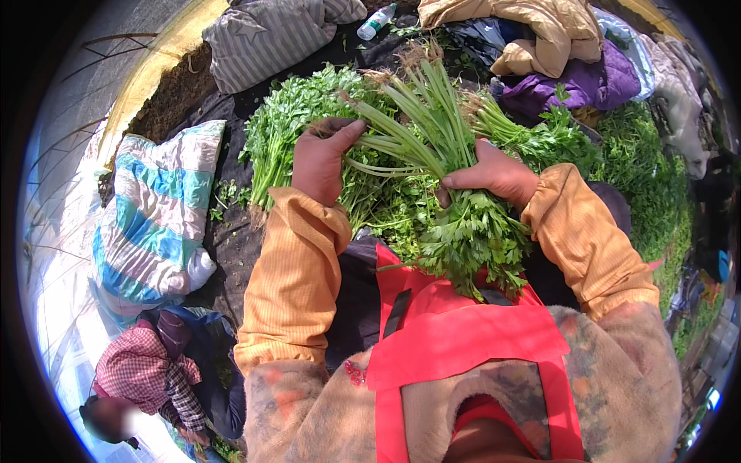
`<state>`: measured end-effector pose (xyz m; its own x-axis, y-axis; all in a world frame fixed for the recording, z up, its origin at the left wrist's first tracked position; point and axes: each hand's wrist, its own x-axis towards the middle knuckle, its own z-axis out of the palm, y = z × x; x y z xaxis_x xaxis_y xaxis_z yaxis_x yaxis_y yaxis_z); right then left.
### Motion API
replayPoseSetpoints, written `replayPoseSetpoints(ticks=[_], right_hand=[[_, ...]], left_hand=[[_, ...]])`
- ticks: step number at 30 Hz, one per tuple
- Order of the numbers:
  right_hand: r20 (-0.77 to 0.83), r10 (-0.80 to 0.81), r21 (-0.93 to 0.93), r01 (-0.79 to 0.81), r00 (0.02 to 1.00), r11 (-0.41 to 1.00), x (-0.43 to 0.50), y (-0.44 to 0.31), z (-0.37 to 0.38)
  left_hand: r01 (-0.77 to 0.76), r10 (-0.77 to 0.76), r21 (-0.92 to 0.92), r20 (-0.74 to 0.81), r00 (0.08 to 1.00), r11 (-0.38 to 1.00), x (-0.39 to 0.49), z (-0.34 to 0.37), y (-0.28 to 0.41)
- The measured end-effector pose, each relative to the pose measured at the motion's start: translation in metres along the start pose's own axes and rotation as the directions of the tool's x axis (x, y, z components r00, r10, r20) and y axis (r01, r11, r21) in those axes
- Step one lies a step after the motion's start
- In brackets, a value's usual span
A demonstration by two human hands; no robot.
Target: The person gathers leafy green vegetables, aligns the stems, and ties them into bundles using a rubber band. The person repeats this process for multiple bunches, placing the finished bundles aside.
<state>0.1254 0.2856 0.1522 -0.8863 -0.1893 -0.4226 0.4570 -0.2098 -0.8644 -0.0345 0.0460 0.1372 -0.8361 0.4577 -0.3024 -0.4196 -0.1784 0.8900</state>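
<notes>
My right hand [501, 173] grips a bunch of leafy celery [443, 116] around the middle of its stalks. The rooted ends point away from me, and the leaves hang towards my red apron [463, 347]. At the bunch's left side, my left hand [324, 165] pinches a celery stalk near its root end, between thumb and fingers. Its fingertips are partly hidden. Beneath and beyond my hands lies a pile of loose celery greens [399, 202]. To the left is a stack of celery [312, 104], and another rooted bunch [509, 127] rests just past my right hand.
A striped cushion [266, 43], a plastic bottle [376, 22], a tan padded garment [544, 35] and a purple cloth [584, 81] lie at the far side. A patchwork bundle [162, 208] sits left on dark ground cloth [231, 260]. A person [145, 370] crouches at lower left.
</notes>
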Motion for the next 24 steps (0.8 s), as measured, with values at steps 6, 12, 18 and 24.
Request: replayPoseSetpoints(ticks=[6,12,18,24], right_hand=[[-0.086,-0.063,-0.065,0.058,0.994,0.996,-0.005,-0.002,0.0],[-0.148,-0.031,-0.073,0.021,0.989,0.997,-0.018,0.002,-0.009],[-0.225,0.012,-0.138,-0.044,0.974,0.99,-0.018,0.011,-0.01],[-0.055,0.005,-0.125,-0.012,0.999,0.992,-0.02,0.017,-0.003]], left_hand=[[-0.003,0.0,-0.097,-0.025,1.0,0.995,0.006,-0.006,-0.008],[-0.318,0.371,0.207,-0.31,0.876,0.925,0.018,-0.034,0.019],[-0.619,0.629,0.645,0.265,0.731,0.448,0.005,0.002,0.015],[-0.826,0.444,0.564,0.736,0.511,0.016,-0.016,0.056,-0.011]])
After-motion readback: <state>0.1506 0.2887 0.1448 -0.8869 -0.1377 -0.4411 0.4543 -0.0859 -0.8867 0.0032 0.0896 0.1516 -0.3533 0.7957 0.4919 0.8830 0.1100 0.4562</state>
